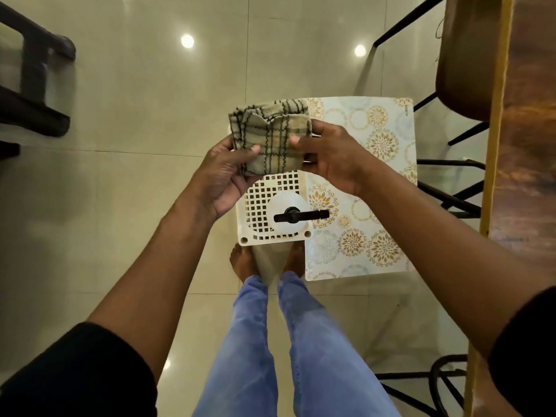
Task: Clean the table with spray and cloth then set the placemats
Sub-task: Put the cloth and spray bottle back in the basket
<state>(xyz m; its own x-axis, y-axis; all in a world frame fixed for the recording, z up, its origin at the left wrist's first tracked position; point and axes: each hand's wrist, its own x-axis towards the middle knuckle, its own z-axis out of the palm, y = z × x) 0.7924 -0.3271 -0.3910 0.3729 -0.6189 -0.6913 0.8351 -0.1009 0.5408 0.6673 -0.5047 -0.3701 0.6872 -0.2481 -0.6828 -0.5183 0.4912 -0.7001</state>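
The folded cloth [269, 135] is pinched by both hands; the spray bottle [288, 215] stands directly below, nearer the right hand [331, 158].

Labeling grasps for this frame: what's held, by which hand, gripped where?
Both hands hold the folded checked cloth: left hand pinches its lower left corner, right hand its right edge. The spray bottle is untouched.

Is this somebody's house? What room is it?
Probably a home's dining area. A wooden table edge runs along the right with a chair pushed under it, the tiled floor shines, and patterned placemats lie on a white plastic stool.
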